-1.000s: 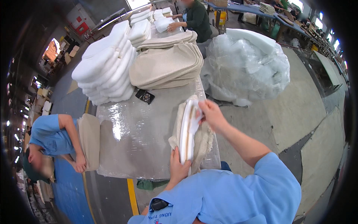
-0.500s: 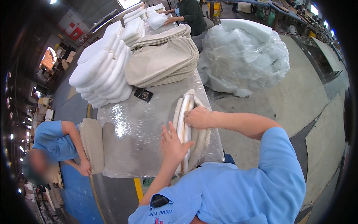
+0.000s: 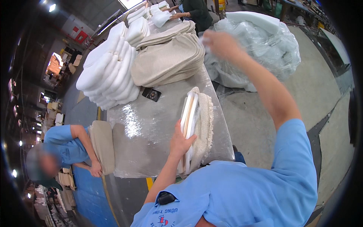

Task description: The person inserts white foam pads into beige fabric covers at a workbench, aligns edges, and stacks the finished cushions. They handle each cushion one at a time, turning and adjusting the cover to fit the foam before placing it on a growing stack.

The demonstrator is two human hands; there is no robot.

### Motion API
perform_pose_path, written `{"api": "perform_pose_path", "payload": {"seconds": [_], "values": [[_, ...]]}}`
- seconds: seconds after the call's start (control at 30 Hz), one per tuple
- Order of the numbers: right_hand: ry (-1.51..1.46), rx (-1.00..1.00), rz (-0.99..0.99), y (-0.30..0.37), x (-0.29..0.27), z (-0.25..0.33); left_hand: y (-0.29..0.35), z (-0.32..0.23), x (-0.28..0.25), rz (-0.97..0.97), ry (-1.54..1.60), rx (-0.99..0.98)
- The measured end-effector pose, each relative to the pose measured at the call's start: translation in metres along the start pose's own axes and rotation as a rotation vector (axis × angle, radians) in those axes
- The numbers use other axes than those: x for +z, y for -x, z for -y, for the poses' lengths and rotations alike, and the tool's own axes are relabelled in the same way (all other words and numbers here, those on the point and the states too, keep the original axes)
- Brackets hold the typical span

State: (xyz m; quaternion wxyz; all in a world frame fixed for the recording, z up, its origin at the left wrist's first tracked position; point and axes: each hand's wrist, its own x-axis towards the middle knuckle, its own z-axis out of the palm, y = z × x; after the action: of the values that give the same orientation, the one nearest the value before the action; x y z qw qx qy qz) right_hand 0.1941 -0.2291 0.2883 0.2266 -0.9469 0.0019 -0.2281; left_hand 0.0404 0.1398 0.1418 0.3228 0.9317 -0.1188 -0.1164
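Observation:
A seat cushion stands on its edge near the table's right side, with white padding and a thin tan board edge showing. Its beige fabric cover, frayed along the rim, lies open on the right. My left hand grips the cushion's near part, thumb on the right and fingers round the left side. My right hand is raised beyond the table's right edge, in front of the plastic-wrapped bundle. It is blurred by motion, its fingers drawn together at a thin whitish wisp that I cannot make out.
Stacked white pads and beige covers fill the table's far part. A small dark tray lies before them. A big plastic-wrapped bundle sits on the right. One co-worker handles a beige cushion at left; another works at the far end.
My right hand has left the cushion and swung up and away to the far right. My left hand has closed from a flat, spread pose into a grip on the cushion.

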Motion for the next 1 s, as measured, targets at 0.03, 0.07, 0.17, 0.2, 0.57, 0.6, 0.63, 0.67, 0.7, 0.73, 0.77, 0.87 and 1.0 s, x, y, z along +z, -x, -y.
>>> {"api": "perform_pose_path", "payload": {"seconds": [0.03,0.07,0.17,0.2,0.57,0.6,0.63,0.67,0.7,0.73,0.77,0.87,1.0], "values": [[-0.111,0.011,0.114,0.017,0.008,0.016,0.000,0.004,-0.004,-0.006,0.013,-0.028],[-0.176,-0.081,0.115,0.040,0.017,0.020,-0.003,0.004,-0.003,-0.004,0.038,-0.041],[-0.505,0.018,0.246,0.107,0.044,0.047,-0.011,0.019,-0.021,-0.056,0.034,-0.059],[-0.702,0.124,0.282,0.122,0.050,0.053,-0.012,0.019,-0.025,-0.043,-0.014,-0.078],[-1.387,0.355,0.632,0.197,0.134,0.105,0.016,-0.028,0.027,-0.488,0.422,0.197],[-1.243,0.254,0.687,0.196,0.129,0.111,0.018,-0.019,0.025,-0.422,0.529,0.116],[-1.248,0.235,0.699,0.196,0.126,0.116,0.017,-0.015,0.021,-0.357,0.647,0.048],[-1.253,0.215,0.713,0.197,0.123,0.123,0.015,-0.011,0.019,-0.367,0.711,-0.003],[-1.246,0.202,0.719,0.197,0.119,0.123,0.012,-0.014,0.018,-0.367,0.788,-0.044],[-1.264,0.152,0.722,0.196,0.127,0.124,0.014,-0.009,0.015,-0.392,0.856,-0.099],[-1.211,0.174,0.736,0.195,0.128,0.119,0.006,0.003,0.021,-0.383,0.863,-0.131],[-1.250,0.223,0.678,0.200,0.138,0.121,0.002,0.037,0.030,-0.448,0.851,-0.308],[-1.027,0.233,0.414,0.219,0.146,0.117,0.050,0.082,0.016,-0.729,1.068,-0.372]]}}
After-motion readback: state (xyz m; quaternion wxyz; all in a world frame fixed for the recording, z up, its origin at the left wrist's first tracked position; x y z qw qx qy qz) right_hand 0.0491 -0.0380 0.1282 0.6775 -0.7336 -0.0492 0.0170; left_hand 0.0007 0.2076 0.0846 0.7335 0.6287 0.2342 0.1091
